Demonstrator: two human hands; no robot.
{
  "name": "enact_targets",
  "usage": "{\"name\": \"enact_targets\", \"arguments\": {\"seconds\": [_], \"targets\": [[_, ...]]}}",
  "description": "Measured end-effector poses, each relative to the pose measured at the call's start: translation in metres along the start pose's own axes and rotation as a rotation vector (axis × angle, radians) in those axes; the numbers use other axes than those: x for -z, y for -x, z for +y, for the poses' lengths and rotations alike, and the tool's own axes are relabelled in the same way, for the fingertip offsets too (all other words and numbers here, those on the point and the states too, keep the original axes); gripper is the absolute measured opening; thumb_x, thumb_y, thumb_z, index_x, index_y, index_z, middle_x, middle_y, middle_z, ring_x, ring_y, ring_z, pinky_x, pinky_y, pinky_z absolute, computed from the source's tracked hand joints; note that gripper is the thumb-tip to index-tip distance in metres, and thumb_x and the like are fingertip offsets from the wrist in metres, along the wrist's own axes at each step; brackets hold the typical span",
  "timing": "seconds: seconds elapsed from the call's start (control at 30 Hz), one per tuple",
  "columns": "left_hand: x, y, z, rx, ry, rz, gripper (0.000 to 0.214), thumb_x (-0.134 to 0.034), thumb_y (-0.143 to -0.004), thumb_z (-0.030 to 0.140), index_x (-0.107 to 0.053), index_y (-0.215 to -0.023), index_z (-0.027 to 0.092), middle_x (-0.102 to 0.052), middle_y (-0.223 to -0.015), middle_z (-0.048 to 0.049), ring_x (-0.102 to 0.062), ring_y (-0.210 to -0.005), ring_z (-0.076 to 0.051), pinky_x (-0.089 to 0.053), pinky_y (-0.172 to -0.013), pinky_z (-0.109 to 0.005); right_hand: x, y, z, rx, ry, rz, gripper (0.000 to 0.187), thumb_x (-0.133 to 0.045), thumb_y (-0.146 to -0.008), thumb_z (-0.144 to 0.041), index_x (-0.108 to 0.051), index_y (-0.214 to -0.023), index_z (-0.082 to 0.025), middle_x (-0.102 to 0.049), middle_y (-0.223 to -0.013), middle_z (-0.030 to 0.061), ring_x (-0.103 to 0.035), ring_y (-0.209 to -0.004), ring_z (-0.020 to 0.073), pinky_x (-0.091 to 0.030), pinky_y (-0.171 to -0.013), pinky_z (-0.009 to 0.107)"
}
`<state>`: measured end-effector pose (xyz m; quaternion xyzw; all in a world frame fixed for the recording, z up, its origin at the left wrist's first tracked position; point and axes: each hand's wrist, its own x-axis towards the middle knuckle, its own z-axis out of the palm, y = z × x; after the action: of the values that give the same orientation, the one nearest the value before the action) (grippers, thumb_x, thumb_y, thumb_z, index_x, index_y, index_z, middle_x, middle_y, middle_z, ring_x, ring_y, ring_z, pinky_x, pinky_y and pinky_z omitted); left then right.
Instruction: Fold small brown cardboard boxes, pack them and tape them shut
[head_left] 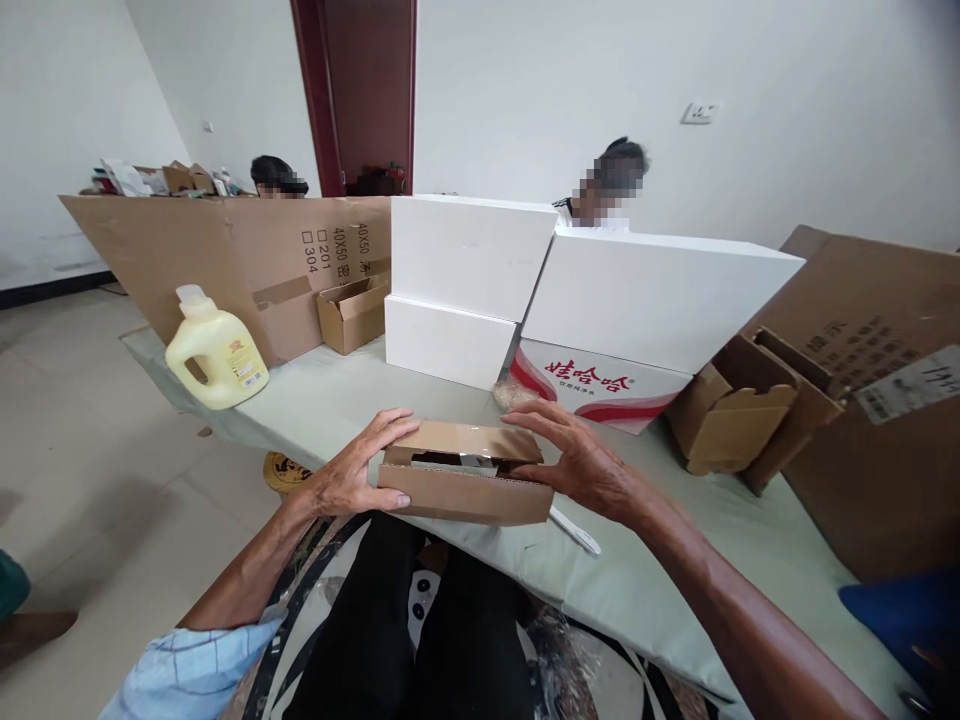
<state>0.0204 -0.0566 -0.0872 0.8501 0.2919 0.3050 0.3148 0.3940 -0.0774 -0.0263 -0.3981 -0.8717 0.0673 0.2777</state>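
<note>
A small brown cardboard box (465,495) lies at the table's front edge, its top flap (457,438) partly lifted along the near side. Through the gap, something dark and white shows, too shaded to name. My left hand (356,470) grips the box's left end, thumb on the near wall and fingers over the top. At the right end is my right hand (581,460), its fingers over the flap and its thumb at the opening. Just right of the box, a slim white object (576,530) with a looped end lies on the table.
White boxes (465,255) are stacked across the table (341,385), beside a red-and-white printed carton (600,385). A pale yellow jug (217,350) stands left. Open cardboard boxes (739,405) stand right. Two people (611,180) are behind the boxes. Crumpled plastic (514,395) lies beyond my right hand.
</note>
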Motion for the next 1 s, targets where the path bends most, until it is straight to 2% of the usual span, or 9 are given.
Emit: {"name": "enact_targets", "arguments": {"seconds": [0.13, 0.27, 0.33, 0.53, 0.67, 0.87, 1.0], "targets": [[0.002, -0.008, 0.006, 0.044, 0.031, -0.002, 0.085, -0.082, -0.09, 0.054, -0.048, -0.164, 0.03, -0.033, -0.176, -0.0147, -0.035, -0.163, -0.042, -0.036, -0.132, -0.061, -0.005, -0.008, -0.008, 0.091, 0.088, -0.062, 0.048, -0.08, -0.097, -0.036, -0.065, -0.141, -0.028, -0.067, -0.139, 0.0128, -0.067, -0.124, 0.0328, -0.06, -0.102, 0.05], [0.001, -0.012, 0.011, 0.074, 0.038, -0.002, 0.08, -0.078, -0.093, 0.056, -0.05, -0.163, 0.031, -0.034, -0.177, -0.0131, -0.036, -0.162, -0.041, -0.036, -0.132, -0.061, -0.005, -0.012, -0.02, 0.173, 0.089, -0.082, 0.028, -0.071, -0.104, -0.035, -0.07, -0.13, -0.025, -0.07, -0.124, 0.0117, -0.069, -0.109, 0.0275, -0.059, -0.09, 0.042], [0.0, -0.012, 0.012, 0.089, 0.043, -0.004, 0.079, -0.077, -0.093, 0.058, -0.05, -0.163, 0.031, -0.035, -0.176, -0.0124, -0.037, -0.161, -0.042, -0.038, -0.131, -0.06, -0.005, -0.012, -0.023, 0.193, 0.071, -0.058, 0.023, -0.069, -0.106, -0.038, -0.071, -0.125, -0.024, -0.07, -0.119, 0.0115, -0.069, -0.104, 0.0258, -0.058, -0.086, 0.039], [-0.004, -0.013, 0.011, 0.12, 0.052, 0.013, 0.079, -0.074, -0.093, 0.062, -0.051, -0.162, 0.03, -0.038, -0.174, -0.0125, -0.038, -0.16, -0.041, -0.039, -0.13, -0.058, -0.009, -0.014, -0.029, 0.178, 0.017, -0.077, 0.025, -0.061, -0.111, -0.042, -0.074, -0.113, -0.021, -0.072, -0.109, 0.0114, -0.071, -0.093, 0.0217, -0.054, -0.078, 0.033], [-0.008, -0.016, 0.008, 0.129, 0.061, 0.056, 0.068, -0.065, -0.099, 0.06, -0.056, -0.159, 0.029, -0.042, -0.172, -0.0115, -0.04, -0.16, -0.04, -0.039, -0.13, -0.057, -0.007, -0.016, -0.034, 0.137, -0.016, -0.111, 0.025, -0.059, -0.111, -0.038, -0.075, -0.103, -0.021, -0.072, -0.102, 0.0085, -0.068, -0.087, 0.0188, -0.051, -0.074, 0.03], [-0.013, -0.021, 0.007, 0.121, 0.097, 0.064, 0.064, -0.066, -0.099, 0.057, -0.058, -0.156, 0.028, -0.047, -0.166, -0.0114, -0.044, -0.157, -0.039, -0.038, -0.131, -0.056, 0.005, -0.024, -0.04, 0.1, -0.037, -0.259, 0.01, -0.068, -0.101, -0.025, -0.074, -0.108, -0.022, -0.071, -0.107, 0.0073, -0.067, -0.088, 0.0191, -0.051, -0.079, 0.031], [-0.015, -0.022, 0.007, 0.105, 0.105, 0.077, 0.061, -0.068, -0.098, 0.052, -0.06, -0.154, 0.028, -0.051, -0.162, -0.0108, -0.045, -0.155, -0.038, -0.038, -0.132, -0.056, 0.005, -0.027, -0.039, 0.075, -0.006, -0.295, 0.015, -0.074, -0.091, -0.016, -0.073, -0.104, -0.023, -0.069, -0.106, 0.0055, -0.066, -0.089, 0.0197, -0.051, -0.081, 0.032]]}}
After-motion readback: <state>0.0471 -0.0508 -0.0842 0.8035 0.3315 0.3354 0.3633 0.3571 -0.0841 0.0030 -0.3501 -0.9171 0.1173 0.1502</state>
